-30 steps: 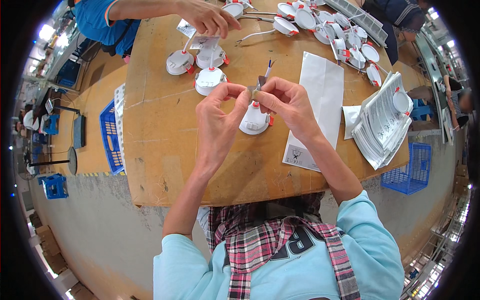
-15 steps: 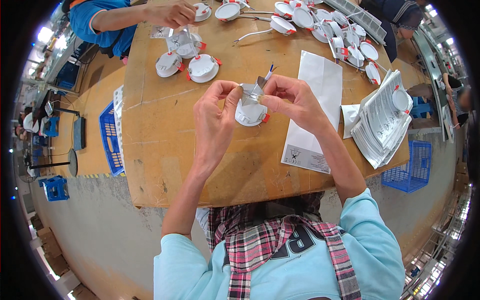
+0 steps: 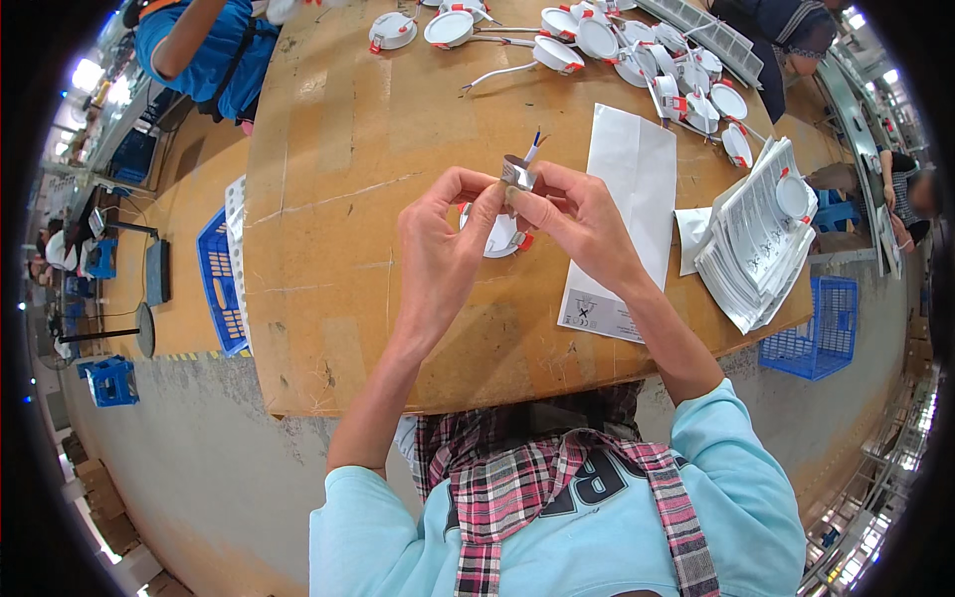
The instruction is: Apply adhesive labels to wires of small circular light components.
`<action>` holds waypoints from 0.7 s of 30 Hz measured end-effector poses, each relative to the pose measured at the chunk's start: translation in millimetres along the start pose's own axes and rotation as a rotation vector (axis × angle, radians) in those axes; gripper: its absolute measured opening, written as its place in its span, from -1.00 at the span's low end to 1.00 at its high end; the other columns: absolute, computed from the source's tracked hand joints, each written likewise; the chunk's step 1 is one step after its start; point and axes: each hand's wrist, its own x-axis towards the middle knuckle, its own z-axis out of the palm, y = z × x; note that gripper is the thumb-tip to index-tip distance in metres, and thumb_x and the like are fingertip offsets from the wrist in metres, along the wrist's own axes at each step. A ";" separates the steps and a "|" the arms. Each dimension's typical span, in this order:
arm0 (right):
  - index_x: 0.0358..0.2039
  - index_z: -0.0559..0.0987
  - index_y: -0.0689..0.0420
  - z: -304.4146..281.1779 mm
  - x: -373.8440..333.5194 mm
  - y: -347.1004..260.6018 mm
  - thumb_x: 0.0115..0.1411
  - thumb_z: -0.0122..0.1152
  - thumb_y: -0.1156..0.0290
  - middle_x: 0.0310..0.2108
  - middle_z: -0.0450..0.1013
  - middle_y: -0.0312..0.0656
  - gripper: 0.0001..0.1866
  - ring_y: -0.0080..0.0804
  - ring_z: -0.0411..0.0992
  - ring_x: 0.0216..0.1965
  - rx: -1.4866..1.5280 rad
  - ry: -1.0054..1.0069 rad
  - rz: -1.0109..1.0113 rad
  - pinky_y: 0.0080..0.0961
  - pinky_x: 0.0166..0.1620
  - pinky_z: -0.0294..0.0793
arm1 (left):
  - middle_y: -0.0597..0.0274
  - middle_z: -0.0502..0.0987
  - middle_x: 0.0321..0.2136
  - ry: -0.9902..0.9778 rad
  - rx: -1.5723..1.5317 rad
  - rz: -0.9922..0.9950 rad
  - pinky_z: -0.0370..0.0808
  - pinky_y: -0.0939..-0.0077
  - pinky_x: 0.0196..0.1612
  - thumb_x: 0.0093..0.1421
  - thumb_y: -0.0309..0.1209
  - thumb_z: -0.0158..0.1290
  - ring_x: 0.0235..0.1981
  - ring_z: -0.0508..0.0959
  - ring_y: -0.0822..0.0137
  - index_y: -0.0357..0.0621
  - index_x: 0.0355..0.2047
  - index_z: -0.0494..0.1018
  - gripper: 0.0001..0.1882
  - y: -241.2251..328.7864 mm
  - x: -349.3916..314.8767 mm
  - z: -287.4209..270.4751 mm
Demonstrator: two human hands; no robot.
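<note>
My left hand [image 3: 445, 244] and my right hand [image 3: 574, 221] meet over the wooden table [image 3: 338, 199], both pinching a small silver metal clip [image 3: 516, 174] with a short blue and white wire end sticking up from it. Under my fingers lies a round white downlight [image 3: 494, 234] with red spring clips, partly hidden by my hands. A white paper sheet [image 3: 625, 209] lies just to the right of my right hand.
Several white downlights with wires [image 3: 597, 40] crowd the far edge. A stack of printed white sleeves [image 3: 756, 244] sits at the right. Blue crates stand on the floor at left [image 3: 219, 284] and right [image 3: 818, 328]. A person in a blue shirt [image 3: 199, 50] works at far left.
The other person's hand and the downlights beside it have left the near table area. My hands have lifted the clip slightly off the downlight.
</note>
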 end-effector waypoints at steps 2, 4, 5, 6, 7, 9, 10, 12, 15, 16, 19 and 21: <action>-0.39 0.55 0.29 -3.0 -0.7 4.2 0.19 0.18 0.38 -0.52 0.49 -0.27 -0.81 -0.59 0.45 -0.50 -0.048 -0.013 -0.109 -0.65 -0.50 0.42 | 0.20 0.56 -0.51 -0.024 0.026 0.005 0.42 0.56 -0.33 0.22 -0.43 0.05 -0.43 0.49 0.49 -0.36 -0.37 0.49 -0.81 -3.7 0.5 -1.2; -0.39 0.56 0.28 -3.2 -1.3 2.5 0.18 0.19 0.38 -0.53 0.50 -0.27 -0.81 -0.61 0.45 -0.51 -0.043 -0.004 -0.106 -0.67 -0.51 0.40 | 0.20 0.56 -0.50 -0.025 0.030 0.003 0.42 0.56 -0.31 0.23 -0.41 0.04 -0.41 0.49 0.49 -0.36 -0.36 0.49 -0.80 -5.5 1.1 -1.6; -0.40 0.56 0.27 -3.7 -1.0 1.9 0.17 0.20 0.38 -0.53 0.50 -0.28 -0.82 -0.62 0.44 -0.52 -0.039 0.004 -0.104 -0.69 -0.53 0.39 | 0.20 0.56 -0.48 -0.025 0.034 0.002 0.41 0.57 -0.29 0.24 -0.40 0.03 -0.39 0.50 0.49 -0.36 -0.36 0.49 -0.79 -5.9 1.7 -1.4; -0.40 0.56 0.27 -4.0 -0.2 3.4 0.17 0.20 0.38 -0.53 0.50 -0.28 -0.82 -0.62 0.44 -0.52 -0.038 0.004 -0.104 -0.69 -0.53 0.39 | 0.20 0.56 -0.48 -0.024 0.035 0.002 0.41 0.57 -0.29 0.24 -0.40 0.03 -0.39 0.50 0.49 -0.36 -0.36 0.49 -0.79 -4.0 1.5 -0.7; -0.40 0.56 0.27 -4.0 0.9 5.9 0.17 0.20 0.38 -0.54 0.50 -0.28 -0.82 -0.63 0.44 -0.52 -0.034 0.013 -0.109 -0.70 -0.55 0.38 | 0.25 0.53 -0.46 -0.028 -0.059 -0.064 0.39 0.57 -0.22 0.26 -0.38 0.02 -0.35 0.47 0.51 -0.33 -0.31 0.48 -0.79 -0.5 0.5 0.5; -0.40 0.57 0.27 -2.6 2.1 6.7 0.17 0.21 0.38 -0.55 0.50 -0.28 -0.82 -0.65 0.43 -0.53 -0.031 0.025 -0.115 -0.70 -0.57 0.36 | 0.31 0.51 -0.44 -0.034 -0.154 -0.130 0.36 0.58 -0.14 0.28 -0.36 0.01 -0.31 0.44 0.53 -0.31 -0.26 0.47 -0.78 -1.5 0.2 2.7; -0.41 0.57 0.26 -0.8 1.8 4.3 0.18 0.20 0.38 -0.56 0.49 -0.29 -0.82 -0.66 0.42 -0.54 -0.028 0.059 -0.080 -0.71 -0.59 0.34 | 0.28 0.53 -0.45 0.038 -0.200 -0.079 0.38 0.58 -0.19 0.25 -0.36 0.04 -0.33 0.47 0.51 -0.31 -0.30 0.50 -0.78 -6.2 -0.5 4.0; -0.42 0.57 0.26 1.8 1.8 2.8 0.18 0.20 0.37 -0.57 0.48 -0.29 -0.81 -0.67 0.41 -0.55 -0.021 0.093 -0.048 -0.71 -0.61 0.32 | 0.25 0.56 -0.46 0.110 -0.242 -0.027 0.40 0.57 -0.24 0.23 -0.36 0.07 -0.36 0.49 0.49 -0.32 -0.34 0.52 -0.79 -13.9 -2.4 4.0; -0.42 0.57 0.25 1.9 1.7 5.9 0.20 0.19 0.34 -0.57 0.48 -0.30 -0.80 -0.68 0.41 -0.56 -0.031 0.091 -0.061 -0.71 -0.62 0.30 | 0.29 0.56 -0.43 0.011 0.066 0.146 0.39 0.58 -0.24 0.18 -0.36 0.13 -0.35 0.48 0.50 -0.29 -0.33 0.54 -0.79 -19.4 -4.4 3.5; -0.41 0.57 0.24 1.6 2.0 7.0 0.20 0.19 0.33 -0.57 0.48 -0.30 -0.79 -0.68 0.40 -0.56 0.002 0.093 -0.063 -0.72 -0.62 0.30 | 0.29 0.56 -0.43 0.001 -0.015 0.048 0.38 0.58 -0.23 0.16 -0.35 0.16 -0.34 0.48 0.51 -0.29 -0.34 0.54 -0.79 -18.8 -4.3 2.3; -0.40 0.57 0.24 1.7 1.5 7.5 0.20 0.20 0.32 -0.58 0.48 -0.30 -0.78 -0.69 0.39 -0.57 0.024 0.076 -0.064 -0.72 -0.61 0.30 | 0.27 0.55 -0.43 -0.012 -0.080 -0.053 0.38 0.57 -0.23 0.14 -0.37 0.18 -0.34 0.47 0.50 -0.31 -0.35 0.54 -0.79 -18.9 -4.8 -0.5; -0.40 0.56 0.24 1.3 2.0 8.2 0.20 0.20 0.31 -0.58 0.47 -0.29 -0.77 -0.69 0.38 -0.57 0.006 0.064 -0.066 -0.72 -0.60 0.29 | 0.25 0.55 -0.43 -0.020 -0.068 -0.052 0.38 0.56 -0.24 0.14 -0.39 0.17 -0.35 0.46 0.49 -0.33 -0.37 0.53 -0.80 -19.0 -4.0 0.4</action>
